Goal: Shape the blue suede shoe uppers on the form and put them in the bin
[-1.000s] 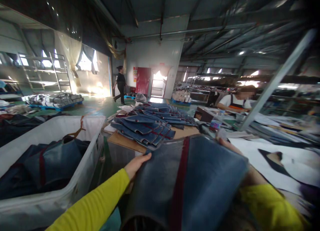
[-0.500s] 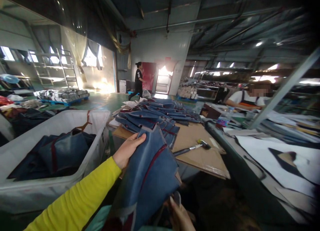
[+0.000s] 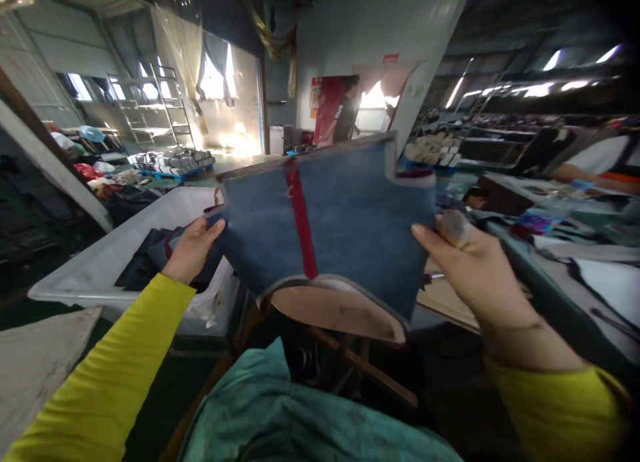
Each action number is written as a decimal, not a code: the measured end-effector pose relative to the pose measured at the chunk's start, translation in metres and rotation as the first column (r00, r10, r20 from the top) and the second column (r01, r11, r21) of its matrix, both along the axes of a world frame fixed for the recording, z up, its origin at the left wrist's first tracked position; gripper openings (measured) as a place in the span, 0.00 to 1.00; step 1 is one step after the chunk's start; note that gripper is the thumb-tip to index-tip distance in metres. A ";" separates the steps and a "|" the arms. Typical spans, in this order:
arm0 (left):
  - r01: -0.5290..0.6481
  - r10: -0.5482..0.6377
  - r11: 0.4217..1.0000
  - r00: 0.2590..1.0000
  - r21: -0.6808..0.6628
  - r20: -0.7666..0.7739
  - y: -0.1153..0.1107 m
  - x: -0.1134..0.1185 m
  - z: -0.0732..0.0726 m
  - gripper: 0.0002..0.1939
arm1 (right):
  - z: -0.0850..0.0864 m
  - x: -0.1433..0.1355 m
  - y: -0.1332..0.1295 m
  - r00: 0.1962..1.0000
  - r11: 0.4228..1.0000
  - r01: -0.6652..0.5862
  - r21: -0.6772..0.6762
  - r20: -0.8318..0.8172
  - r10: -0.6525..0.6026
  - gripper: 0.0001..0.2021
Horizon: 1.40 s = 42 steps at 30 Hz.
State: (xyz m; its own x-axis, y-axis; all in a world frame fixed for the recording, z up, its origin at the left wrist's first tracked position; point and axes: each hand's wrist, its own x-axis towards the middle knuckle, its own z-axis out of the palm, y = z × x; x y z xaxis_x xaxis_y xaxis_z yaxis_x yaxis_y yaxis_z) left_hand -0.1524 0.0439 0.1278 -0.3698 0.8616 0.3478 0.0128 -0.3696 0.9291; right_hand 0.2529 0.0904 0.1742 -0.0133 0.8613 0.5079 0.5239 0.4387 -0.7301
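A blue leather-like panel with a dark red stripe and grey edges is held up spread between my hands. My left hand pinches its left corner between thumb and fingers. At the right edge, my right hand grips it with the thumb on the near face; its other fingers are partly hidden behind. A rounded greyish thing shows at the right fingers, too blurred to name. Under the panel's curved lower edge, part of its tan back side is visible.
On the left stands a white plastic bin with more blue pieces inside. Cardboard lies behind my right hand. A worktable with sheets and a bottle is at the right. One person is by the doorway, blurred.
The panel has swung from a lowered, slanting position to spread out in front of me. My right hand has risen to its right edge. The view has turned left; the walking person is nearer the doorway.
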 end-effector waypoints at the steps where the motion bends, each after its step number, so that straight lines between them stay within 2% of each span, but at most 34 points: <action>1: -0.029 0.030 0.999 0.999 -0.036 0.036 -0.002 -0.007 -0.015 0.21 | 0.009 -0.010 0.005 0.997 0.999 -0.034 0.040 0.064 0.031 0.16; 2: -0.054 0.059 0.996 0.996 -0.078 0.067 -0.005 -0.012 -0.031 0.21 | 0.015 -0.021 0.009 0.991 0.995 -0.077 0.064 0.116 0.070 0.16; 4: -0.065 0.085 0.983 0.990 -0.172 0.111 -0.011 -0.016 -0.065 0.24 | 0.015 -0.039 0.014 0.965 0.982 -0.177 0.058 0.205 0.162 0.17; 7: 0.061 -0.011 0.932 0.990 -0.357 0.140 -0.022 -0.006 -0.117 0.27 | -0.004 -0.041 0.022 0.909 0.969 -0.247 -0.029 0.339 0.242 0.16; 10: 0.302 -0.245 0.801 0.953 -0.517 0.177 -0.030 0.023 -0.164 0.31 | -0.037 -0.005 0.033 0.851 0.970 -0.159 -0.183 0.473 0.228 0.16; 13: 0.494 -0.480 0.686 0.859 -0.535 0.178 -0.029 0.061 -0.197 0.37 | -0.082 0.051 0.038 0.812 0.945 -0.075 -0.318 0.530 0.243 0.15; 16: 0.490 -0.526 0.674 0.844 -0.553 0.107 -0.021 0.089 -0.210 0.36 | -0.127 0.096 0.032 0.818 0.917 -0.077 -0.392 0.501 0.283 0.15; 19: 0.442 -0.520 0.689 0.853 -0.574 0.033 -0.011 0.091 -0.207 0.34 | -0.152 0.111 0.024 0.857 0.945 -0.051 -0.323 0.471 0.207 0.16; 21: 0.349 -0.435 0.732 0.901 -0.585 -0.007 -0.005 0.079 -0.197 0.32 | -0.156 0.105 0.024 0.891 0.971 -0.046 -0.236 0.429 0.147 0.17; 23: 0.178 -0.259 0.792 0.964 -0.584 -0.057 0.002 0.067 -0.184 0.28 | -0.154 0.092 0.029 0.908 0.983 -0.064 -0.171 0.399 0.128 0.17; 25: 0.016 -0.098 0.831 0.988 -0.556 -0.117 0.011 0.060 -0.170 0.24 | -0.154 0.076 0.039 0.901 0.985 -0.100 -0.140 0.407 0.149 0.17; 26: -0.021 -0.069 0.848 0.986 -0.530 -0.150 0.016 0.061 -0.163 0.23 | -0.155 0.069 0.045 0.889 0.985 -0.112 -0.134 0.430 0.160 0.16; 28: -0.025 -0.099 0.889 0.964 -0.457 -0.246 0.026 0.073 -0.149 0.21 | -0.160 0.057 0.057 0.854 0.985 -0.104 -0.137 0.495 0.159 0.16; 30: 0.011 -0.167 0.929 0.904 -0.369 -0.393 0.034 0.097 -0.135 0.18 | -0.165 0.050 0.064 0.827 0.986 -0.075 -0.147 0.544 0.144 0.14; 32: 0.089 -0.235 0.957 0.795 -0.276 -0.560 0.038 0.126 -0.122 0.16 | -0.166 0.049 0.062 0.815 0.987 -0.057 -0.148 0.565 0.132 0.12; 36: 0.238 -0.252 0.962 0.581 -0.135 -0.774 0.035 0.180 -0.104 0.16 | -0.170 0.061 0.025 0.801 0.994 -0.073 -0.083 0.588 0.108 0.09; 38: 0.285 -0.255 0.951 0.511 -0.118 -0.821 0.031 0.202 -0.102 0.17 | -0.182 0.066 -0.005 0.821 0.996 -0.066 -0.065 0.564 0.091 0.09; 42: 0.332 -0.280 0.930 0.367 -0.156 -0.887 0.024 0.239 -0.109 0.17 | -0.216 0.067 -0.051 0.895 0.998 -0.026 -0.066 0.444 0.052 0.17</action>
State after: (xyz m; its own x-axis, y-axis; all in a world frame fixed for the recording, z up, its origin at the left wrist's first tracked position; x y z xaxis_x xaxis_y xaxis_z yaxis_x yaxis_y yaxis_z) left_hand 0.0863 0.0681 0.0186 0.4528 0.8222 0.3449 0.6889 -0.5682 0.4500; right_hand 0.3198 0.0392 -0.0414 -0.2607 0.8825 0.3914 0.7831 0.4304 -0.4489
